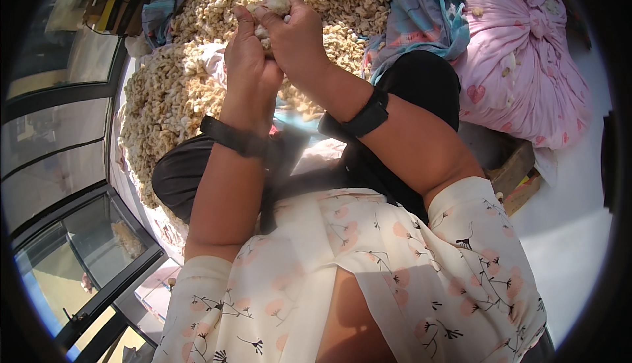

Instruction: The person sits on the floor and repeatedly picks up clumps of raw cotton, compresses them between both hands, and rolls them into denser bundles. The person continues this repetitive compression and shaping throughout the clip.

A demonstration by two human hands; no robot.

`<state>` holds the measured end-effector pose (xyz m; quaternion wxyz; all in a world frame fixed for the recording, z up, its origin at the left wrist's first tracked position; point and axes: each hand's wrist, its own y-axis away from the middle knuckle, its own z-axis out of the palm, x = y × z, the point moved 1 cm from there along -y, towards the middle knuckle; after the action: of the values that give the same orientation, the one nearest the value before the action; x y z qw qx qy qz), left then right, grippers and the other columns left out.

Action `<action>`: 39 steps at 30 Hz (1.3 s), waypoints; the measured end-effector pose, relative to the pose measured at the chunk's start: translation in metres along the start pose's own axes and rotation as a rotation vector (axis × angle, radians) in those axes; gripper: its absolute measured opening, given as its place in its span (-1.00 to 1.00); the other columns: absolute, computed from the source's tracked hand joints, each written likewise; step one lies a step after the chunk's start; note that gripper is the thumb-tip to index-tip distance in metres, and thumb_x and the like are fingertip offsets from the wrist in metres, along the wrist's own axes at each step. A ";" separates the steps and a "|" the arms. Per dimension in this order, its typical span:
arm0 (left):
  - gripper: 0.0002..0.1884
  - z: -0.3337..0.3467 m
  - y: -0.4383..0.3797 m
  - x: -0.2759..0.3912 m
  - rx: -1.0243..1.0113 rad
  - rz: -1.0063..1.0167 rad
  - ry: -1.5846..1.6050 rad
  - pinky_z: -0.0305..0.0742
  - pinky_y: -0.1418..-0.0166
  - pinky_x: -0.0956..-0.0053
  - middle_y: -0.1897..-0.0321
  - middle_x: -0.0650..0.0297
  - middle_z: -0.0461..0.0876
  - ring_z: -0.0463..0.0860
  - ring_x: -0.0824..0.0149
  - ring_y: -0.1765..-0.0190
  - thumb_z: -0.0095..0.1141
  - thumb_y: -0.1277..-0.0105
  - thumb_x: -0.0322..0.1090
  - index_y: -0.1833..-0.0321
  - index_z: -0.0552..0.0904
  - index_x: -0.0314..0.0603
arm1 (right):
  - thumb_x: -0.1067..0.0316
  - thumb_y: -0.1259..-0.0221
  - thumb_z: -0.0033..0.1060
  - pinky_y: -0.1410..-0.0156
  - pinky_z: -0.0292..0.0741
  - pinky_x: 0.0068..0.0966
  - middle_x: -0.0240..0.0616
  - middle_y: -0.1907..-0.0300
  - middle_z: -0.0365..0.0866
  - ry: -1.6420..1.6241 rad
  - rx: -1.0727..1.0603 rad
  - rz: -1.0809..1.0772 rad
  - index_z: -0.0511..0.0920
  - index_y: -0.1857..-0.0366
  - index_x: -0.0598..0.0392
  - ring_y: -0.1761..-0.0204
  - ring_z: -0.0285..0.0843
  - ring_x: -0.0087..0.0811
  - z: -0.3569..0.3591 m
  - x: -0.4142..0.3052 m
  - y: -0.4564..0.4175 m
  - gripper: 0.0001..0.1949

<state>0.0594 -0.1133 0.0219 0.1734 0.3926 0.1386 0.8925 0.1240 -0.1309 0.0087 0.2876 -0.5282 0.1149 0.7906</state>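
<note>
Both of my hands are raised together over a large heap of raw cotton point(163, 101), yellowish and clumped. My right hand point(301, 37) pinches a pale cotton tuft point(277, 3) between thumb and fingers. Beside it, my left hand point(252, 64) has its thumb upright and its fingers curled around more cotton point(262, 34), which shows between the two palms. The left fingertips are mostly hidden. A black band sits on each wrist.
At right, a knotted pink cloth bundle point(523, 71) stands near a wooden box point(513, 175). Blue patterned cloth point(419, 12) edges the heap. Dark-framed windows point(59, 86) line the left. My black-clad knees point(180, 175) flank the cotton.
</note>
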 end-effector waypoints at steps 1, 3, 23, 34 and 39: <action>-0.51 -0.003 -0.004 0.004 -0.037 -0.015 0.033 0.61 -0.06 0.38 0.10 0.14 0.59 0.63 0.26 0.04 -0.03 -0.45 0.03 -0.06 0.49 -0.37 | 0.44 -0.09 0.29 0.20 0.52 -0.39 -0.14 0.39 0.63 0.154 -0.028 -0.154 0.58 0.32 0.25 0.35 0.60 -0.28 0.001 -0.004 0.003 -0.86; -0.50 -0.005 -0.006 0.007 -0.089 -0.011 0.027 0.62 -0.01 0.40 0.12 0.15 0.59 0.63 0.27 0.06 -0.05 -0.46 0.04 -0.07 0.49 -0.36 | 0.43 -0.09 0.29 0.17 0.51 -0.36 -0.10 0.37 0.62 0.284 -0.042 -0.279 0.58 0.33 0.25 0.34 0.60 -0.22 0.003 -0.006 0.004 -0.86; -0.58 0.005 0.002 0.006 -0.058 0.058 -0.218 0.64 0.19 0.44 0.17 0.13 0.60 0.64 0.30 0.17 -0.08 -0.50 -0.02 0.00 0.50 -0.33 | 0.42 -0.12 0.27 0.19 0.51 -0.34 -0.12 0.40 0.63 0.122 0.069 -0.025 0.54 0.32 0.24 0.35 0.61 -0.24 -0.002 -0.003 -0.006 -0.86; -0.51 0.007 0.008 0.000 -0.295 0.041 0.062 0.30 -0.44 0.26 -0.22 0.04 0.43 0.42 0.19 -0.31 -0.31 -0.57 -0.04 -0.31 0.29 -0.32 | 0.48 -0.18 0.21 0.19 0.55 -0.49 -0.26 0.39 0.66 -0.244 0.129 0.186 0.60 0.28 0.22 0.36 0.61 -0.47 -0.007 0.000 -0.020 -0.92; -0.67 0.005 0.010 0.009 -0.154 0.058 -0.121 0.53 -0.20 0.34 -0.06 0.10 0.54 0.57 0.21 -0.10 -0.24 -0.57 -0.23 -0.17 0.40 -0.34 | 0.45 -0.18 0.25 0.20 0.54 -0.54 -0.30 0.36 0.65 -0.011 0.057 -0.046 0.58 0.27 0.16 0.35 0.58 -0.54 -0.002 -0.011 -0.009 -0.91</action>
<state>0.0554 -0.1179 0.0346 0.1852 0.4353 0.0477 0.8798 0.1335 -0.1281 0.0187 0.3214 -0.5179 0.1234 0.7831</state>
